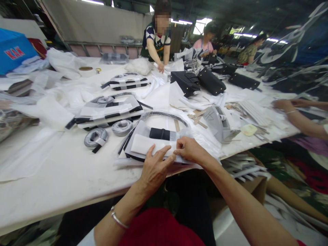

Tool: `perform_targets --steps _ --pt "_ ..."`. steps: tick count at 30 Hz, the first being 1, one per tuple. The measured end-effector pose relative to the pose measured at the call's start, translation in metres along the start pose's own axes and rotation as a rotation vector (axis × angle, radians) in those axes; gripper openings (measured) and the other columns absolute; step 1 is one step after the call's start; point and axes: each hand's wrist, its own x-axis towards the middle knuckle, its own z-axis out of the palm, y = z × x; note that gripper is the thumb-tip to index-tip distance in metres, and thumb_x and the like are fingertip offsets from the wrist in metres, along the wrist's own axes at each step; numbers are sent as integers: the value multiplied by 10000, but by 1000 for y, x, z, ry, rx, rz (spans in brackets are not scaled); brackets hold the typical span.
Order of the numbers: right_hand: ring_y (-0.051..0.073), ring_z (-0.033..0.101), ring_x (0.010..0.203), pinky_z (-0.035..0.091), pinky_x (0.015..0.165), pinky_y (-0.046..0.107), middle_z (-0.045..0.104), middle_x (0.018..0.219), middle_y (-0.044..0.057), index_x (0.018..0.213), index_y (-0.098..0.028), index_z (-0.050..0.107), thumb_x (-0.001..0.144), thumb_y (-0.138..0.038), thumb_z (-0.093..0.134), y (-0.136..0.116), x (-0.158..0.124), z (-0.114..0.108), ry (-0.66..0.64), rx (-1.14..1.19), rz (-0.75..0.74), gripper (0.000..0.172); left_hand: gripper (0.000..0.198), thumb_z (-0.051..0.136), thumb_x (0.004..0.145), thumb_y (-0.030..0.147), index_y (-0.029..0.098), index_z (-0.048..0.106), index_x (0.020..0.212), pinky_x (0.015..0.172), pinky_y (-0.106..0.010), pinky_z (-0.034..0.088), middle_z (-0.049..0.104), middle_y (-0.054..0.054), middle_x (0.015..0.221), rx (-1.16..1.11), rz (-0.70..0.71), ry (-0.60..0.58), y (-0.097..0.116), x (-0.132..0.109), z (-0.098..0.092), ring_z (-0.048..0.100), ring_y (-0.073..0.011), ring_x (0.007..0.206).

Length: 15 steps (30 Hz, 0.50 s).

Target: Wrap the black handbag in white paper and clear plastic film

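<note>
In front of me lies a black handbag [159, 133], partly covered by white foam wrap [143, 146], its wrapped handle [164, 114] arching away toward the far side. My left hand [156, 166] rests on the wrap with its fingers spread. Just to the right, my right hand [189, 149] is closed, fingertips pinched at the wrap's edge; what sits between them is hidden. Two coiled, wrapped straps [96, 138] lie to the left of the bag. Behind them is another wrapped bag [110, 111] with a coil on top.
A tape dispenser [217, 123] stands to the right, beside cardboard strips [201, 118]. Unwrapped black bags [184, 82] sit farther back. A co-worker [157, 41] reaches over the far side; another person's hands [284, 105] work at the right. The table's front edge [84, 201] runs close to me.
</note>
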Motion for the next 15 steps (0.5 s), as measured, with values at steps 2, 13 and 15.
perform_targets --steps 2,13,15 --pt "95 525 539 357 513 210 574 641 -36 657 -184 577 724 -247 708 3 2 1 -36 117 52 160 282 507 953 154 263 614 1191 1176 -514 246 594 -69 1357 0 59 -16 -2 -3 -1 606 -196 1174" --pt "87 507 408 388 397 195 547 551 -63 677 -193 537 715 -286 743 0 3 8 49 228 168 229 429 603 931 399 200 518 1301 1192 -556 162 633 -108 1283 -37 60 -89 5 0 -5 526 -246 1280" --pt "83 505 419 387 396 190 556 574 -58 683 -191 535 721 -275 745 -1 3 8 74 220 181 229 412 615 924 400 214 532 1282 1184 -564 185 625 -98 1302 -34 47 -94 5 0 -5 518 -252 1292"
